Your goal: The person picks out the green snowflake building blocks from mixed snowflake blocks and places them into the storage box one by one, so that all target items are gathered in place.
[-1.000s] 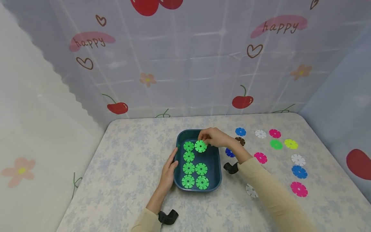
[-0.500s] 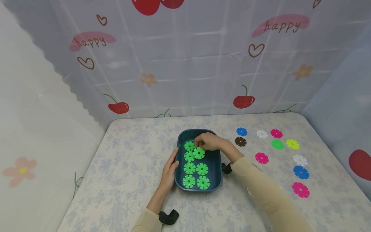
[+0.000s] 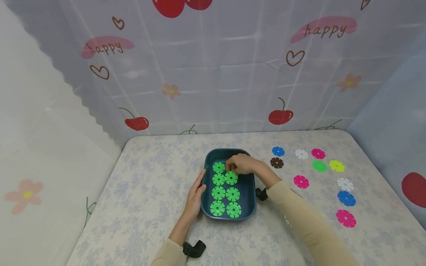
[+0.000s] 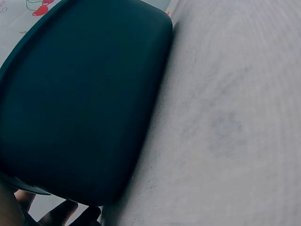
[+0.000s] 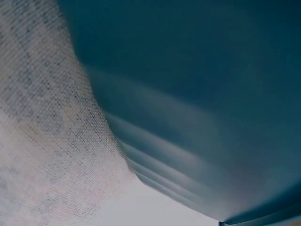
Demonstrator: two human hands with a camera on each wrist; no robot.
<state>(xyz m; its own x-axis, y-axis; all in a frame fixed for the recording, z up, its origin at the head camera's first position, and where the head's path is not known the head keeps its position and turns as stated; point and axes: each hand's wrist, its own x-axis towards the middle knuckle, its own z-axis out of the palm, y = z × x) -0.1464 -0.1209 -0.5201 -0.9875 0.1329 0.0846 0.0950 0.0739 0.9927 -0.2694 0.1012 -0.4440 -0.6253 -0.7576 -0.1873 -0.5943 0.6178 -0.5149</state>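
Observation:
My right hand (image 3: 242,163) reaches over the right wall of a dark teal tray (image 3: 247,192), its curled fingers pinching the upper edge of a green notched plastic disc (image 3: 231,178). This disc lies in the right column, below the fingertips. Several more green discs (image 3: 218,193) form two columns in the tray. Along the tray's left side lies my left hand (image 3: 193,199), fingers extended against the wall and thumb by the rim. In the left wrist view its fingers (image 4: 59,214) show at the tray's end. The right wrist view shows only tray wall and cloth.
To the right, several loose notched discs lie on the patterned tablecloth (image 3: 156,177), among them a brown one (image 3: 277,162), a yellow one (image 3: 337,166) and a pink one (image 3: 346,218). A solid-looking green disc (image 3: 319,166) lies there too. A printed curtain (image 3: 213,74) hangs behind the table.
My right hand has brought the green disc down from the upper part of the tray, then slightly right, into the right column beside another disc. The left hand stays at the tray's side.

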